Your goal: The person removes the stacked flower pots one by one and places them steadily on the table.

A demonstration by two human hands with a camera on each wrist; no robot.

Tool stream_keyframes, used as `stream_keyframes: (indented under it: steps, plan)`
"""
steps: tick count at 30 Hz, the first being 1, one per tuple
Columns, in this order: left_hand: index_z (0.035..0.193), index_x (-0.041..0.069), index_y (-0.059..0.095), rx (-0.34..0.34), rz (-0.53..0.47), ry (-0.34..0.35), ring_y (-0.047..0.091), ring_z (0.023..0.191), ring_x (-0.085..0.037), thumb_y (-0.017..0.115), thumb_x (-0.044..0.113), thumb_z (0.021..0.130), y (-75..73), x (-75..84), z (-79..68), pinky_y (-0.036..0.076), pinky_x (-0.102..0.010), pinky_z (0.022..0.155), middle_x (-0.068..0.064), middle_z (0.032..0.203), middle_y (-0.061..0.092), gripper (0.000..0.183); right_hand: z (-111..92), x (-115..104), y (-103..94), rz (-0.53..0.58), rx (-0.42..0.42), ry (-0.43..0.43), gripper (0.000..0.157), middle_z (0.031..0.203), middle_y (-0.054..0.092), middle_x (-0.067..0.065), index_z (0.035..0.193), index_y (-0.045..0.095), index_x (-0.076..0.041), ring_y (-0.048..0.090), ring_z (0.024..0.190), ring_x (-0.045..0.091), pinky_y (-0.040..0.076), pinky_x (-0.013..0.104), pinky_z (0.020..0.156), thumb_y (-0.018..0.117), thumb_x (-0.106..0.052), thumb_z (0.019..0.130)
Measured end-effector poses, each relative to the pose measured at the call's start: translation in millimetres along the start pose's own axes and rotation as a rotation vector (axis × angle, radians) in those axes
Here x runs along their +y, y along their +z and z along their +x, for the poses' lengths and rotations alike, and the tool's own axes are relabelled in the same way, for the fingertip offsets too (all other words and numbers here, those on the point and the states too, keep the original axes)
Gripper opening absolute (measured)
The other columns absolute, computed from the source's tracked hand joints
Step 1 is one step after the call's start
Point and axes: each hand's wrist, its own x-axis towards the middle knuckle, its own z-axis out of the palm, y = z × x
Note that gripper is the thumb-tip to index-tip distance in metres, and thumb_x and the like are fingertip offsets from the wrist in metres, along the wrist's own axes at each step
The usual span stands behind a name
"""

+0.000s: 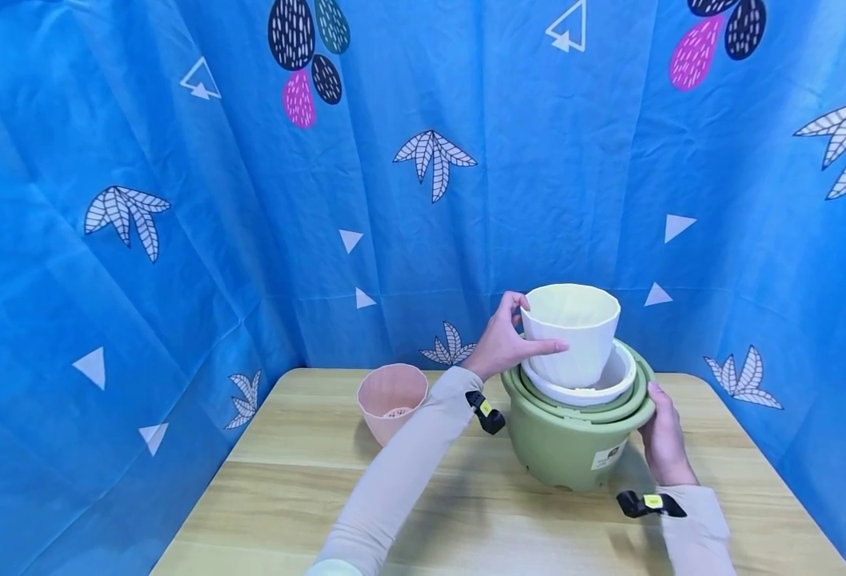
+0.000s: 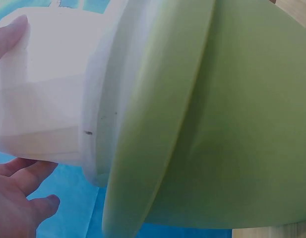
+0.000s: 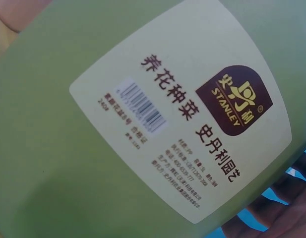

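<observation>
My left hand (image 1: 503, 342) grips a white flower pot (image 1: 570, 352) by its left side, the thumb across its front. This pot sits partly inside a wider white pot (image 1: 626, 378), tilted slightly. Both are nested in a stack of green flower pots (image 1: 555, 448) that stands on the table. At the stack's right side my right hand (image 1: 663, 440) holds the green rim, thumb near the top edge. A printed label (image 3: 182, 114) fills much of the right wrist view, where some right-hand fingers show at the lower right corner. The white pots' bottoms are hidden.
A pink flower pot (image 1: 386, 390) with holes in its bottom stands left of the stack, partly behind my left forearm. The wooden table (image 1: 286, 480) has a blue patterned curtain (image 1: 408, 264) hanging at its back and sides.
</observation>
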Motion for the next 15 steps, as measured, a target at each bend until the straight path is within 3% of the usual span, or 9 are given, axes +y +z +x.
stream_keyframes:
  steps: [6, 15]
  plan:
    - [0.112, 0.024, 0.037, 0.002, 0.013, -0.017, 0.062, 0.126, -0.021, 0.092, 0.031, 0.076, -2.2, 1.7, 0.8, 0.056, -0.033, 0.098, -0.002, 0.133, 0.053, 0.066, 1.5, 0.9, 0.0, 0.028, 0.002, -0.017, 0.041, 0.121, 0.064, -0.025, 0.135, 0.058, -0.034, 0.057, 0.114, -0.009, 0.046, 0.013, 0.092, 0.026, -0.044, 0.112]
    - [0.113, 0.025, 0.037, 0.010, -0.010, -0.011, 0.057, 0.132, -0.031, 0.092, 0.032, 0.077, -4.4, 5.0, 0.1, 0.052, -0.058, 0.108, 0.002, 0.134, 0.050, 0.066, 2.6, 1.2, 1.3, 0.047, 0.007, -0.019, 0.039, 0.120, 0.064, -0.026, 0.132, 0.059, -0.036, 0.057, 0.114, -0.009, 0.045, 0.012, 0.092, 0.027, -0.043, 0.112]
